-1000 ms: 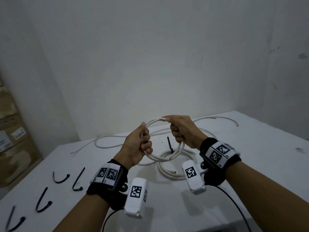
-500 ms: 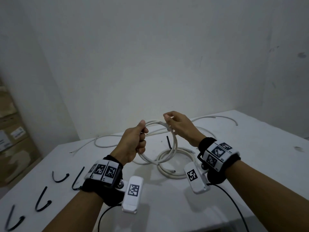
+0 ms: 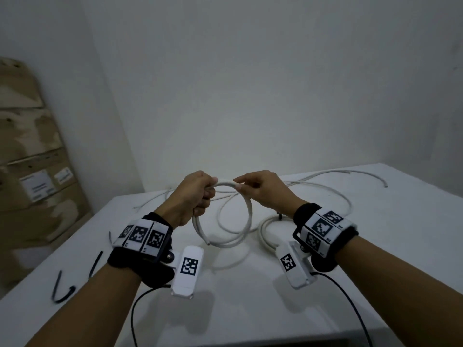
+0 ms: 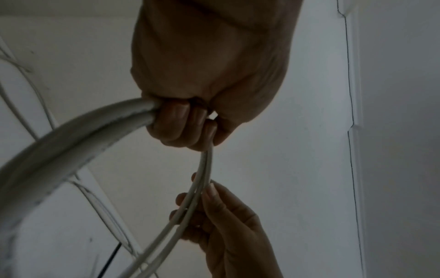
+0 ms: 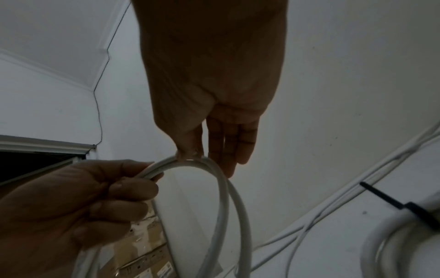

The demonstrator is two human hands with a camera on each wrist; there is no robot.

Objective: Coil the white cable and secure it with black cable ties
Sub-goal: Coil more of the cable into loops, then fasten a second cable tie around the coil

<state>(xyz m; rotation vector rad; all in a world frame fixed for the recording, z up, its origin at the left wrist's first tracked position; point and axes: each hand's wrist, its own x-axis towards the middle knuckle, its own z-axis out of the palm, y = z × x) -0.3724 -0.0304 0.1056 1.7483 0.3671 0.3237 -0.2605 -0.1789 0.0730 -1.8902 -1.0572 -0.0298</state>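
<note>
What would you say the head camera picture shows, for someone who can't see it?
Two hands hold up a loop of white cable above a white table: the left hand grips it in a fist, the right hand pinches its top. More cable trails behind, and black cable ties lie at left.

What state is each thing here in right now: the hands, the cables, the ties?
Left hand: fist gripping the cable loop.
Right hand: thumb and forefinger pinching the loop's top.
Cable loop: held up, partly coiled, not tied.
Second coil: flat on the table, already tied.
Loose ties: lying unused on the table.
Boxes: stacked, closed.
</note>
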